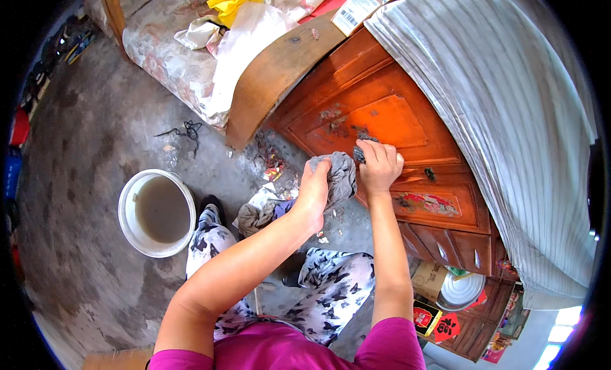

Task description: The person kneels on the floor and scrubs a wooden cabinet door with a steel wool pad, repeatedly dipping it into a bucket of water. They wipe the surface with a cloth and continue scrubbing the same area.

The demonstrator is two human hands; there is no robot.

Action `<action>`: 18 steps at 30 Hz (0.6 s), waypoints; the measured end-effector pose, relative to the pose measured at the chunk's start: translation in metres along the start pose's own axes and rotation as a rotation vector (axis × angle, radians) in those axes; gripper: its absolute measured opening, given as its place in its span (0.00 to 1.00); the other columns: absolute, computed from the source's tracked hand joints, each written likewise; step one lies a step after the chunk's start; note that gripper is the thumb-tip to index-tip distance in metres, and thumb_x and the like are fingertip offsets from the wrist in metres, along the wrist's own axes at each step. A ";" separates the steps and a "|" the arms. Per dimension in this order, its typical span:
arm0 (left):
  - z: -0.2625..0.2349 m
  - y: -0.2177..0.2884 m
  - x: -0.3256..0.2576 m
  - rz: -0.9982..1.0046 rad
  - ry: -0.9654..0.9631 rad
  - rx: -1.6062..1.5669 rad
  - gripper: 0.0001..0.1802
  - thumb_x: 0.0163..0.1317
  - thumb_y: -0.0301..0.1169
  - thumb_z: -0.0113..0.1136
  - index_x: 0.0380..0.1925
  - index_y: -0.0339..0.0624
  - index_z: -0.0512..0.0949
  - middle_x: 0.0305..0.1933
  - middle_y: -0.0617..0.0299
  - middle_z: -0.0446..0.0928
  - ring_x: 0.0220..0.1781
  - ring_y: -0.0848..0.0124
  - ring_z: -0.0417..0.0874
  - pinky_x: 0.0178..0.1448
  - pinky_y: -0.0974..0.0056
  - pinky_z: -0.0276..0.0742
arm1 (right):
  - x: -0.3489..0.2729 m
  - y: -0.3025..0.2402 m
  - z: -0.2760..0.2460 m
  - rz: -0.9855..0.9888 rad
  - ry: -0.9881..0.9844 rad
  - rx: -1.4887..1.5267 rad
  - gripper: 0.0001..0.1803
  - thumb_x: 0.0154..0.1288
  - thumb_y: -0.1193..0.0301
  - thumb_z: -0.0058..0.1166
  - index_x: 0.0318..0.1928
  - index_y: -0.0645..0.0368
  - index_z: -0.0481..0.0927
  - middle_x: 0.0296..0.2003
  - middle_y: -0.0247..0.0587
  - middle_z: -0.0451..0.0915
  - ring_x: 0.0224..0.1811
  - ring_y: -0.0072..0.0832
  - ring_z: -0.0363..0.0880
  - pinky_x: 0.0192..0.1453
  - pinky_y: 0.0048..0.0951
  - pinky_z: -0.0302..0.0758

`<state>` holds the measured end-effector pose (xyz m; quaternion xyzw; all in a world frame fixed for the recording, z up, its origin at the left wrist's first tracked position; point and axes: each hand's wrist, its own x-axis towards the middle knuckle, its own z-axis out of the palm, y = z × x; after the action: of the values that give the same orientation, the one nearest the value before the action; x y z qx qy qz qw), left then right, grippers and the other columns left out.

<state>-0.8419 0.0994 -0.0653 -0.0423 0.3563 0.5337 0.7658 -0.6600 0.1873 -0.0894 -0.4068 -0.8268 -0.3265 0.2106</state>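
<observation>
My left hand (312, 195) is closed round a crumpled grey rag (342, 179) in front of an orange-brown wooden cabinet (407, 125). To its right, my right hand (382, 169) grips a small dark grey scouring pad (360, 155) at the cabinet door; the fingers cover part of it. Just beyond the pad is a dark scuffed patch on the door. Lower on the cabinet, a panel bears torn red and pale paper remnants (429, 203). A white bucket (125, 211) of murky grey water stands on the floor at my left.
A brown cloth (254, 218) and paper scraps lie on the concrete floor between my legs and the cabinet. Black string (188, 131) is farther off. A floral sofa (162, 55) with a wooden armrest (273, 67) borders the cabinet. A striped cloth (503, 115) drapes over the cabinet top.
</observation>
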 end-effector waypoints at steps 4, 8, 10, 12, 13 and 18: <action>0.008 -0.013 0.006 -0.029 0.030 0.020 0.18 0.76 0.40 0.52 0.61 0.46 0.70 0.52 0.60 0.79 0.53 0.69 0.82 0.60 0.60 0.79 | -0.024 -0.010 0.067 -0.049 -0.166 0.063 0.11 0.54 0.62 0.58 0.40 0.41 0.86 0.38 0.22 0.84 0.44 0.29 0.79 0.44 0.37 0.70; 0.010 -0.027 0.015 -0.037 0.055 0.016 0.19 0.76 0.41 0.52 0.62 0.47 0.70 0.54 0.59 0.78 0.56 0.68 0.80 0.64 0.60 0.76 | -0.047 -0.025 0.095 -0.015 -0.193 0.061 0.10 0.57 0.61 0.55 0.38 0.43 0.85 0.35 0.27 0.81 0.43 0.32 0.77 0.42 0.40 0.70; 0.008 -0.025 0.020 -0.048 0.048 0.034 0.19 0.76 0.41 0.52 0.62 0.47 0.70 0.55 0.59 0.78 0.56 0.68 0.80 0.64 0.59 0.76 | -0.045 -0.014 0.085 0.001 -0.213 -0.056 0.09 0.56 0.61 0.57 0.38 0.40 0.85 0.35 0.24 0.81 0.41 0.29 0.77 0.41 0.39 0.70; 0.000 -0.015 0.025 -0.030 0.040 0.021 0.20 0.76 0.42 0.52 0.63 0.47 0.72 0.57 0.60 0.80 0.57 0.67 0.82 0.64 0.58 0.78 | -0.013 -0.004 0.054 0.070 -0.041 0.020 0.16 0.52 0.67 0.63 0.43 0.33 0.88 0.42 0.12 0.85 0.44 0.23 0.78 0.45 0.36 0.68; -0.003 -0.012 0.026 -0.023 0.031 0.015 0.20 0.77 0.42 0.52 0.63 0.47 0.72 0.58 0.60 0.80 0.58 0.67 0.82 0.64 0.58 0.79 | 0.000 -0.001 0.037 0.085 0.002 -0.007 0.19 0.52 0.69 0.62 0.45 0.32 0.89 0.45 0.09 0.86 0.46 0.22 0.79 0.48 0.36 0.67; -0.004 -0.010 0.023 -0.053 0.042 0.068 0.20 0.77 0.42 0.53 0.62 0.47 0.72 0.57 0.60 0.80 0.58 0.68 0.81 0.64 0.59 0.78 | 0.013 -0.002 0.043 0.017 0.063 0.007 0.16 0.55 0.69 0.59 0.42 0.34 0.90 0.44 0.10 0.86 0.45 0.22 0.80 0.47 0.36 0.68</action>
<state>-0.8317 0.1117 -0.0852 -0.0367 0.3890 0.4997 0.7730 -0.6730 0.2232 -0.1122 -0.4028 -0.8174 -0.3344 0.2405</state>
